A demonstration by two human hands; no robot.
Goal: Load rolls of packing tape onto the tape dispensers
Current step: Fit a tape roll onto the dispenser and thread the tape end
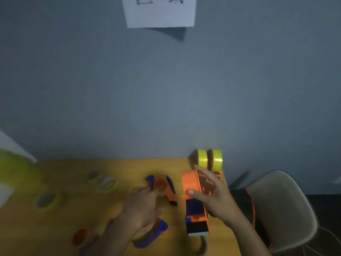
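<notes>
Your right hand is gripping an orange-and-blue tape dispenser, thumb on its round hub, fingers wrapping its far side. Your left hand is blurred, reaching toward a second dispenser lying just beyond it; whether it is grasping, you cannot tell. A third dispenser is showing partly under your left wrist. Two yellow tape rolls are standing just beyond your right hand, at the tabletop's far edge. Further left, smeared rolls are hard to make out.
</notes>
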